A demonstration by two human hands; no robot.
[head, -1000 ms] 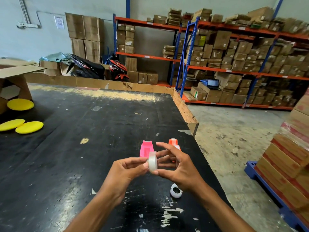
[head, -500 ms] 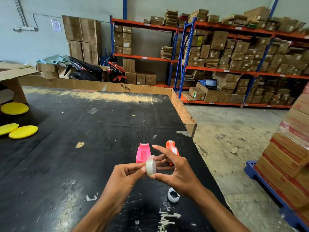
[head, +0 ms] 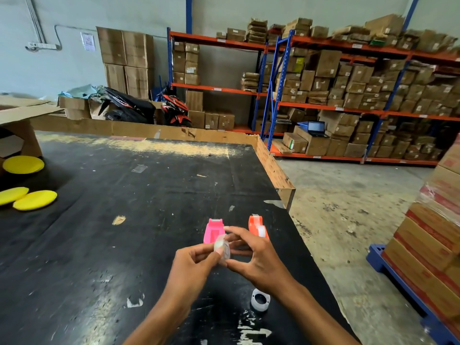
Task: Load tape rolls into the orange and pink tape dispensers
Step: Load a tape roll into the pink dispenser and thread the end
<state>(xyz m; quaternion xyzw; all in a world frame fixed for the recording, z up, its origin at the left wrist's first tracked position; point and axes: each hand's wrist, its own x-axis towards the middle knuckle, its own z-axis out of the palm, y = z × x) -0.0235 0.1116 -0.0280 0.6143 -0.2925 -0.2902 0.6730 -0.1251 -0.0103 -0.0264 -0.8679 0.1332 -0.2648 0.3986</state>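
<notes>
Above the black table [head: 124, 245], my left hand [head: 191, 267] and right hand [head: 258, 262] pinch a clear tape roll [head: 222, 248]; pink dispenser [head: 212, 231] empty, orange dispenser [head: 257, 226] loaded, white core [head: 260, 300] near my right wrist.

I stand at a black, scuffed counter [head: 149, 220] with a raw cardboard rim along its far and right edges. At ten o'clock, three yellow discs [head: 34, 199] lie on it beside a folded cardboard sheet [head: 22, 113]. At twelve o'clock, past the rim, a pale grey-green wall [head: 62, 66] carries a conduit and a posted paper, with brown cartons [head: 124, 61] stacked against it and a red and black motorbike [head: 174, 109] parked below. From one to three o'clock, blue and orange shelves [head: 348, 110] are crammed with boxes; a laptop [head: 316, 127] sits open on one. The concrete floor [head: 348, 220] is stained. At four o'clock, a blue pallet [head: 408, 295] bears wrapped cartons.
</notes>
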